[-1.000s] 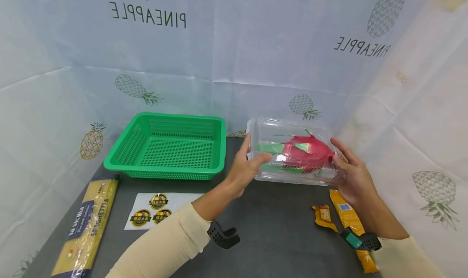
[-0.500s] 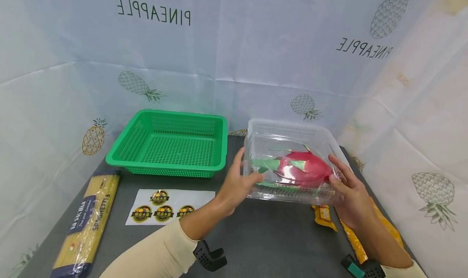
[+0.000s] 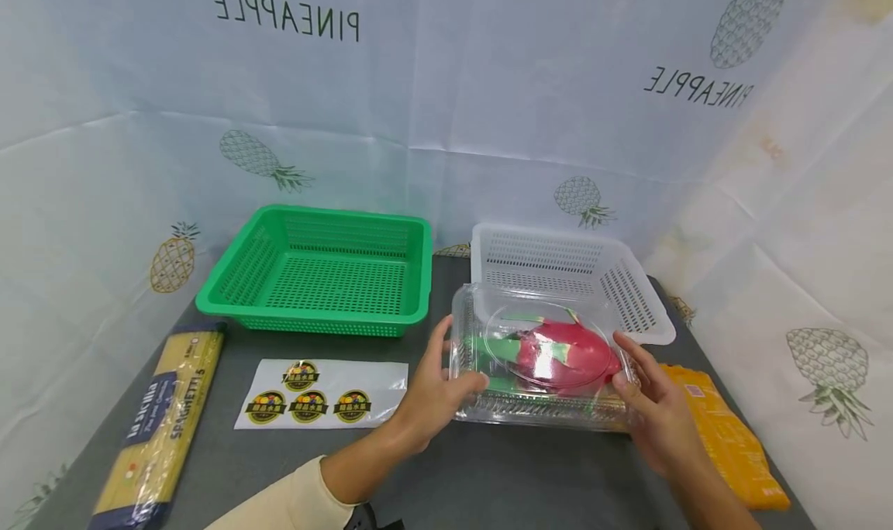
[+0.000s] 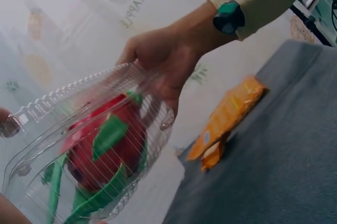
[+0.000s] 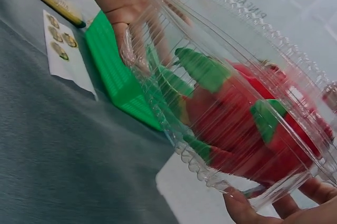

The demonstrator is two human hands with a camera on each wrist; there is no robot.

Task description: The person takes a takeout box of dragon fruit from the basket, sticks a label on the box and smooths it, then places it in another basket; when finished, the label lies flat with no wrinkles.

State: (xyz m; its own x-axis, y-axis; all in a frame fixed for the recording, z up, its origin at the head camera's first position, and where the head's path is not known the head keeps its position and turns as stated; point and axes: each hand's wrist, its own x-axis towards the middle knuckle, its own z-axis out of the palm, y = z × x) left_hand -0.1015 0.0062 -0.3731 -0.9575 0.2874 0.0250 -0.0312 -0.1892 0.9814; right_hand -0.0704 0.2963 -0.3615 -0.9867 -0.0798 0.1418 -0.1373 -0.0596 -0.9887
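A clear plastic clamshell box (image 3: pixel 544 412) with its lid down is held up in front of the white basket. Inside it lies a pink-red dragon fruit (image 3: pixel 567 352) with green scales, also plain through the ribbed plastic in the left wrist view. My left hand (image 3: pixel 431 394) grips the box's left end, thumb on top. At the other end, my right hand (image 3: pixel 659 414) holds it with the thumb near the lid; in the right wrist view that hand's fingers (image 5: pixel 300 208) reach under the box. Parts of the fingers beneath are hidden in the head view.
Behind the box stands a white basket (image 3: pixel 645 305), with a green basket (image 3: pixel 314 321) to its left. A sheet with several round stickers (image 3: pixel 380 414) and a spaghetti pack (image 3: pixel 160 429) lie on the left. An orange packet (image 3: pixel 732 445) and a smaller one (image 4: pixel 213 155) lie right.
Both hands have brought the clamshell box down and towards me, away from over the white basket, which now shows behind it. The small orange packet is now hidden in the head view.
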